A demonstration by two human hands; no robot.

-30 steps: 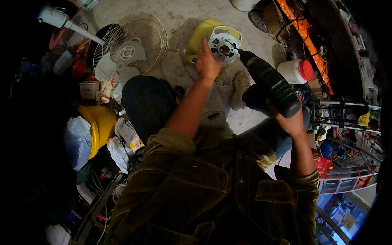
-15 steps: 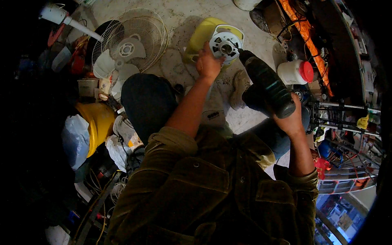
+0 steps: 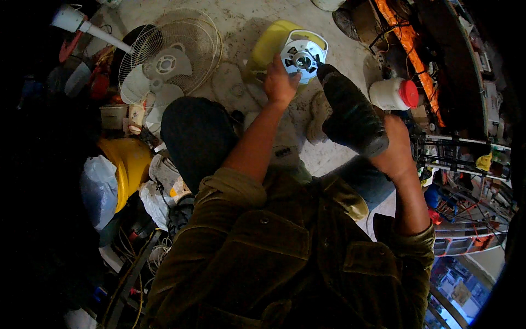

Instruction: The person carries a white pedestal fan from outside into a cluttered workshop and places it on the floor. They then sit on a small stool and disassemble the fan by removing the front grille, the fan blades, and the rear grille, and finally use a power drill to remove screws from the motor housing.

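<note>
My left hand point(image 3: 280, 86) grips the near left edge of a round, silver-white slotted metal part point(image 3: 311, 48), like a motor cover. The part has a dark hole at its middle and rests over a yellow plastic container point(image 3: 264, 48), with a pale loop-shaped rim along its far side. In my right hand point(image 3: 395, 143) is a dark power drill point(image 3: 353, 112), the fingers wrapped round its grip. Its nose points up and left at the right edge of the round part. Whether the tip touches the part, I cannot tell.
On the floor at left lies a fan cage point(image 3: 203, 49) with pale blades. A white tub with a red lid point(image 3: 408, 94) stands to the right. A yellow bucket point(image 3: 129, 167) and plastic bags crowd my left side. A metal frame point(image 3: 466, 141) lies at right.
The drill has rolled in my right hand, and its rear end has shifted slightly left. My left hand keeps its hold on the round part, which has tilted slightly and catches more light.
</note>
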